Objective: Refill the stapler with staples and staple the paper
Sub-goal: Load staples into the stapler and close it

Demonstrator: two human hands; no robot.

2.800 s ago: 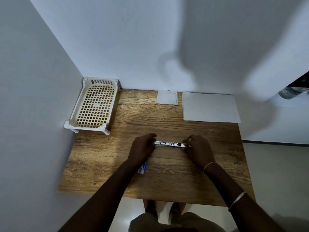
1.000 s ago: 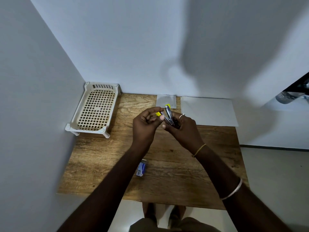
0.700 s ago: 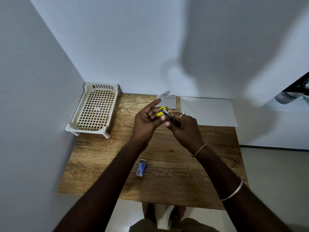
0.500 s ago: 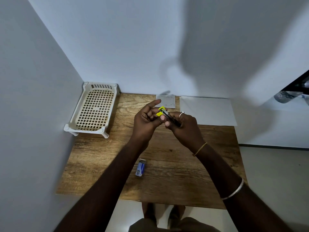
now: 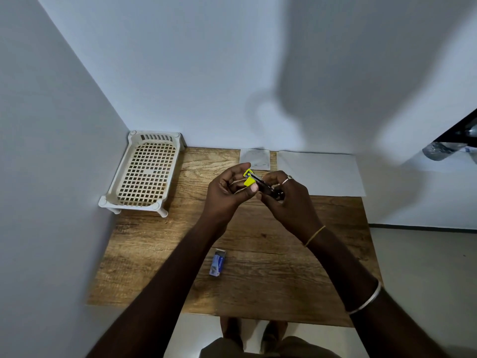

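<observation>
Both hands hold a small stapler [image 5: 259, 183] with yellow ends above the wooden table [image 5: 258, 254]. My left hand [image 5: 227, 193] pinches its yellow front end between thumb and fingers. My right hand [image 5: 286, 200] grips the dark rear part from the right. The two yellow pieces sit slightly apart, so the stapler looks partly opened. A blue staple box [image 5: 218, 262] lies on the table below my left forearm. A white sheet of paper [image 5: 320, 174] lies at the table's far right, against the wall.
A cream plastic basket [image 5: 145, 174] stands at the far left corner. A small white square card [image 5: 255, 158] lies by the back wall, left of the paper. Walls close off the left and back. My feet [image 5: 254, 332] show below the front edge.
The stapler was lifted off the table into the air. Over the last second my left fingers shifted on its yellow end and the stapler tilted flatter.
</observation>
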